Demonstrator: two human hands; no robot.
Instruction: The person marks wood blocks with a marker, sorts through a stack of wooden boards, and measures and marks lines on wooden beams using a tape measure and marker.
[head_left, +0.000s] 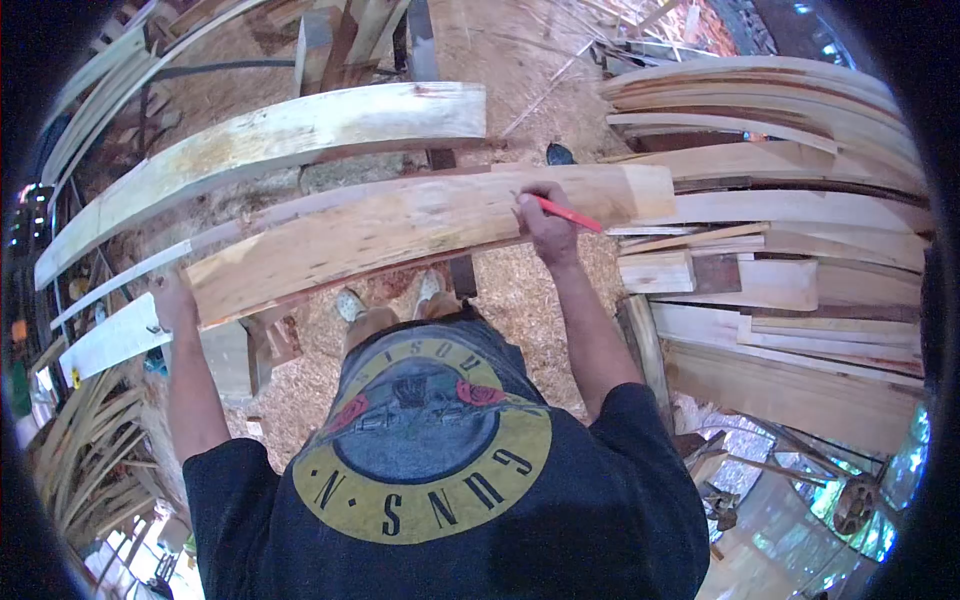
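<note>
A long wooden plank [400, 222] lies crosswise in front of my body, its left part in shade-free pale light. My left hand [175, 302] is closed around the plank's near edge toward the left end. Over the right half of the plank, my right hand [550, 225] pinches a red pencil [572, 213], whose long red end sticks out to the right. The pencil's point is near the wood surface; whether it touches I cannot tell. Along the plank's far side runs a thinner wooden strip [280, 212].
Beyond the plank lies a thick curved timber [300, 130]. Stacked boards [780, 200] fill the right side, and thin wood strips [90, 460] pile up at the lower left. Wood shavings [320, 370] cover the ground around my shoes [350, 305].
</note>
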